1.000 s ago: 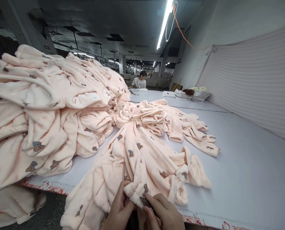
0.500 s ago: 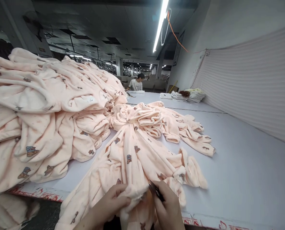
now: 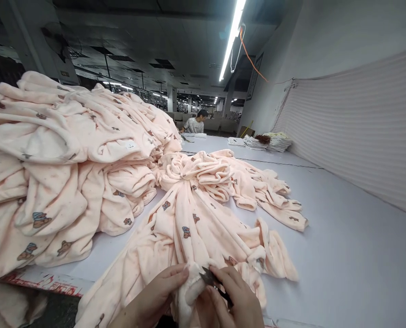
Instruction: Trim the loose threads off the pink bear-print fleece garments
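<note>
A pale pink fleece garment (image 3: 192, 228) printed with small bears lies bunched on the white table (image 3: 342, 255), its near end hanging over the front edge. My left hand (image 3: 155, 296) pinches a fold of that near end. My right hand (image 3: 235, 300) is closed round small dark metal snips (image 3: 211, 279), whose tip touches the fold right beside my left fingers. Both hands sit at the bottom of the view, partly cut off.
A tall heap of the same pink garments (image 3: 62, 159) fills the left side of the table. Far back, a person in a white shirt (image 3: 196, 123) sits at the table, and stacks of folded white cloth (image 3: 267, 142) lie near the ribbed wall (image 3: 360, 132).
My left hand has shifted its grip along the garment's edge, and the fold has turned to show its fluffy inside. My right hand has brought the snips back against the fold.
</note>
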Demonstrator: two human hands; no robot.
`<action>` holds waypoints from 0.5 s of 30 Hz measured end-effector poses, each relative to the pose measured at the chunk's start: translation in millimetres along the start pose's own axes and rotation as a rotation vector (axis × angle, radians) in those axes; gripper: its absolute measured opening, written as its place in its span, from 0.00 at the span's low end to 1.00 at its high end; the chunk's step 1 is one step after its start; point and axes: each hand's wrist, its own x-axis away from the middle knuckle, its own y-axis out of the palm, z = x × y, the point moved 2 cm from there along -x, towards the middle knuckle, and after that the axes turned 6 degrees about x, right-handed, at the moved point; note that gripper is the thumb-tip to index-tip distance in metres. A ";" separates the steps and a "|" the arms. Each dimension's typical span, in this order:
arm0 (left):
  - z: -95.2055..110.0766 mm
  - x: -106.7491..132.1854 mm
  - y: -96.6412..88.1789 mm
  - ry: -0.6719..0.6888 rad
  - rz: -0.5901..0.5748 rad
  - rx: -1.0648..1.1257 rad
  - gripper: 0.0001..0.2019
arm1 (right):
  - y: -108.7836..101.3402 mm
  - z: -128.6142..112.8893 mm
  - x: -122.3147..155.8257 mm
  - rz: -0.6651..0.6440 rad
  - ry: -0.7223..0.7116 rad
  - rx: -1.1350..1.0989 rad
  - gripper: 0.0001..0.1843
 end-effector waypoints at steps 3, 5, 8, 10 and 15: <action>3.8 1.4 6.8 0.025 -0.039 -0.007 0.14 | -2.1 4.0 1.0 -0.008 0.011 0.104 0.13; 5.5 2.5 10.6 0.019 -0.050 -0.017 0.13 | -3.4 3.6 -0.4 -0.025 0.018 0.091 0.13; 5.9 2.4 12.1 0.017 -0.055 -0.033 0.12 | -6.3 1.9 -3.2 -0.030 0.003 0.085 0.15; 5.7 1.3 11.6 0.018 -0.052 -0.042 0.12 | -8.8 2.2 -3.5 -0.021 0.015 0.082 0.14; 7.8 -1.6 16.0 0.028 -0.071 -0.036 0.12 | -11.3 2.0 5.7 -0.027 -0.080 0.172 0.15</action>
